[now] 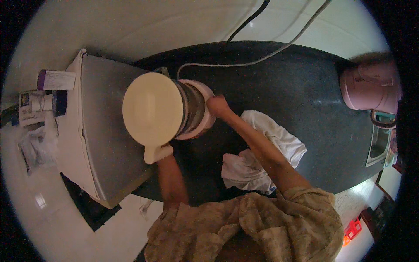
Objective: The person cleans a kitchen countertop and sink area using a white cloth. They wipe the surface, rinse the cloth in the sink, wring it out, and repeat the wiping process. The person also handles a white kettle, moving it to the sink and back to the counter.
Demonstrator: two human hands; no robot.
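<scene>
Before me stands an appliance with a round cream lid (154, 109), a dark, shiny jar body (193, 106) and a pink base (209, 121). A short cream handle (153, 155) juts from the lid towards me. My right hand (218, 105) has its fingers curled against the right rim of the pink base. My left hand (167, 153) reaches in beneath the handle; its fingers are mostly hidden by the lid and handle, so its grip does not show. Under my right forearm lies a crumpled white cloth (281, 136).
All this rests on a black countertop (314, 121). A large box-shaped thing with a grey top (111, 118) adjoins the appliance at left, with small boxes (59, 80) beyond. A white cord (229, 65) runs from the appliance up the wall. A pink container (370, 85) stands far right.
</scene>
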